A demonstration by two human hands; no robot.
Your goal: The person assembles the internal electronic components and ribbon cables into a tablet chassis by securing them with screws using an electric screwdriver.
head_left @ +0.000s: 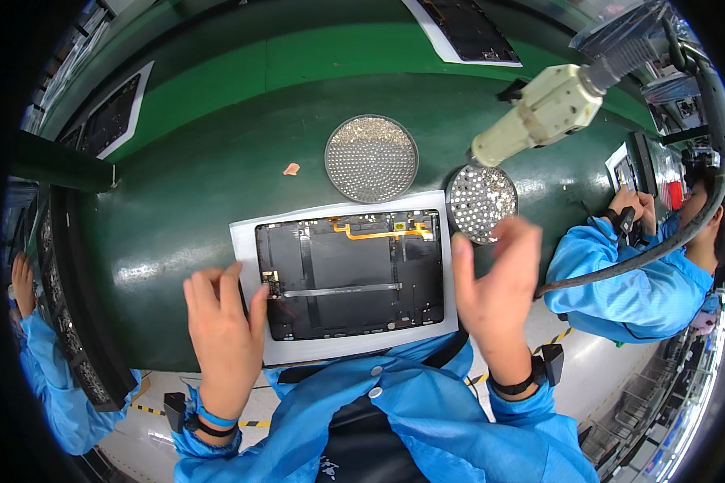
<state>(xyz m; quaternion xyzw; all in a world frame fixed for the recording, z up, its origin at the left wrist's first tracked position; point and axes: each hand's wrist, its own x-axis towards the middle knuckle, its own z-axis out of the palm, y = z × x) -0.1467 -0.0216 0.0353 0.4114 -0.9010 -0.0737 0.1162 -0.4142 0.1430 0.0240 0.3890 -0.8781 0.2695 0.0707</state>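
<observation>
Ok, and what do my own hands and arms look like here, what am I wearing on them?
Your left hand and right hand are ungloved. Both arms have bright blue sleeves, left and right. Each wrist carries a black strap, left and right, with a dark, boxy module, left and right. No cables are visible on them.

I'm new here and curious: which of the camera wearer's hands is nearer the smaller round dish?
Right. The right hand is close by the smaller round dish, at its near edge; the left hand is farther off, at the left side of the open tablet.
</observation>
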